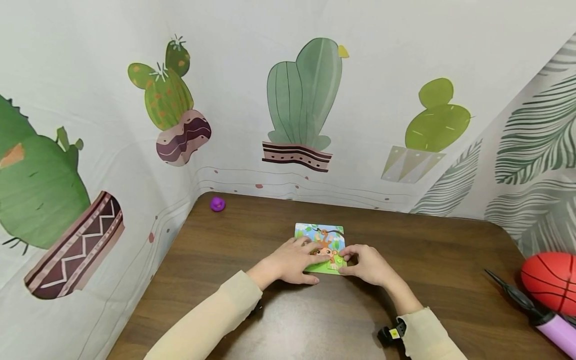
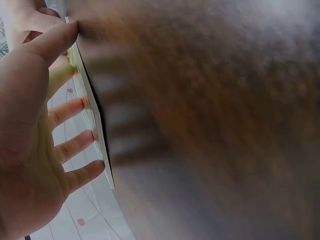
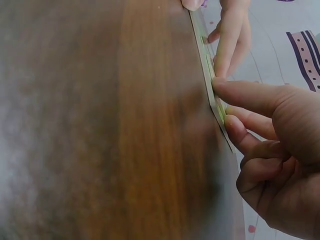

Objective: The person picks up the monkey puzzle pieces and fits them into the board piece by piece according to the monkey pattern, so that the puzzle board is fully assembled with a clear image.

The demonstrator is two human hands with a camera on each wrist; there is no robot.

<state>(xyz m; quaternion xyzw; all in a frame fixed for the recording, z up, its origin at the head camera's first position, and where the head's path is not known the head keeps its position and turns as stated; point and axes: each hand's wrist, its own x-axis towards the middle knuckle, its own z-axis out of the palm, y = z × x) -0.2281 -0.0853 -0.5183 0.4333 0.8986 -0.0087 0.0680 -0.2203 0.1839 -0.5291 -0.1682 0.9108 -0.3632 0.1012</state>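
A flat picture puzzle (image 1: pixel 318 228) showing a cartoon monkey on blue and green lies on the table. My left hand (image 1: pixel 293 261) rests on its left part, fingers spread over the picture; in the left wrist view those straight fingertips touch the puzzle's surface and the thumb reaches its near edge. At the lower right corner my right hand (image 1: pixel 368 265) pinches a green puzzle piece (image 1: pixel 333 265) between thumb and fingers. The right wrist view has the right thumb (image 3: pixel 245 95) and fingers against the thin puzzle edge, other fingers curled. Fingers hide part of the picture.
On the brown wooden table (image 1: pixel 243 225), a small purple object (image 1: pixel 217 204) sits at the far left corner. A red ball (image 1: pixel 551 282) and a lilac pump (image 1: pixel 558 332) with a black nozzle are at the right. A cactus-print cloth (image 1: pixel 234 100) hangs behind.
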